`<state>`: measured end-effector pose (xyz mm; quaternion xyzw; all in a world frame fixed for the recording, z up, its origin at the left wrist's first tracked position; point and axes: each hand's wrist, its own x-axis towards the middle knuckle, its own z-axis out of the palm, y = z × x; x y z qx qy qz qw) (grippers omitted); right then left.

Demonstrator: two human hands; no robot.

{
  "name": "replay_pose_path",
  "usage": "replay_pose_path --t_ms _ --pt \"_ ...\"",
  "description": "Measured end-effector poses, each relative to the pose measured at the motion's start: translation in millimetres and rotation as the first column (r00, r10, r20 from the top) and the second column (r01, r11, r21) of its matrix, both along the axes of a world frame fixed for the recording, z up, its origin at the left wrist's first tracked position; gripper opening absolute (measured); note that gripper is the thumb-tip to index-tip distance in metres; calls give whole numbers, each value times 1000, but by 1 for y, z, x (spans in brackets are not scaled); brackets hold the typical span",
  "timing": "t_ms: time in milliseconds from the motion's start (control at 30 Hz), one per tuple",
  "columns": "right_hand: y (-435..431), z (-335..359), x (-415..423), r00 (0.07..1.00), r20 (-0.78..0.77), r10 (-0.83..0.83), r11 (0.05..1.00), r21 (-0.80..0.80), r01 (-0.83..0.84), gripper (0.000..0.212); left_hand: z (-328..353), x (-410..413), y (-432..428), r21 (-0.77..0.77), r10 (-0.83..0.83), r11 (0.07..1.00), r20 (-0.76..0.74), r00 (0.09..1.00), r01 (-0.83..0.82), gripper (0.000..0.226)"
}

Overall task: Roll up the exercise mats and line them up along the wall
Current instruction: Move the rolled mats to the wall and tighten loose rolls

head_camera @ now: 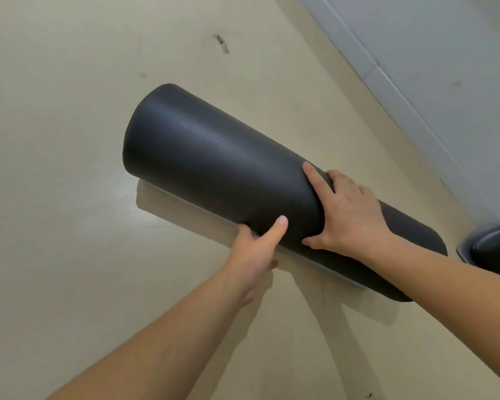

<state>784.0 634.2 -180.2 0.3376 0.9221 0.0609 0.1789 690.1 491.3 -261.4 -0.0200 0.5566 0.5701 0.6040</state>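
Observation:
A dark grey exercise mat (214,157) is rolled into a thick tube and held above the beige floor, running from upper left to lower right. My left hand (257,243) grips its lower edge from underneath, thumb up on the roll. My right hand (347,209) lies over the top of the roll, fingers wrapped round it and thumb below. The roll's loose edge shows as a pale line along its underside. The mat's shadow falls on the floor beneath it.
A grey-white wall with a skirting board (393,88) runs diagonally along the upper right. Another dark rolled mat end (494,249) stands by the wall at the right edge. Beige floor (70,140) with a few dark marks fills the left.

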Motion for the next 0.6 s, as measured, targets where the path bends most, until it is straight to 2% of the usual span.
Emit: replay_pose_path --t_ms 100,167,233,333,433,533,600 --pt "10 1 8 999 15 38 998 -41 -37 146 1 -4 13 -27 46 999 7 999 -46 93" --pt "24 15 19 993 39 112 982 -156 -105 142 1 3 17 -60 97 994 -2 995 -97 96" --pt "44 37 35 996 7 87 961 -264 -82 143 0 12 18 -85 117 989 -14 993 -117 95" --pt "79 54 64 995 93 -29 940 -335 59 152 3 22 25 -171 88 978 -169 982 -117 91" --pt "99 40 93 982 187 -2 917 -391 76 144 9 30 38 -244 33 963 -301 953 -110 88" --pt "111 21 109 995 99 15 922 -385 24 141 21 35 44 -308 -46 949 -349 936 -68 80" --pt "115 14 118 999 21 26 915 -403 -16 140 32 46 39 -364 -162 931 -373 913 16 72"
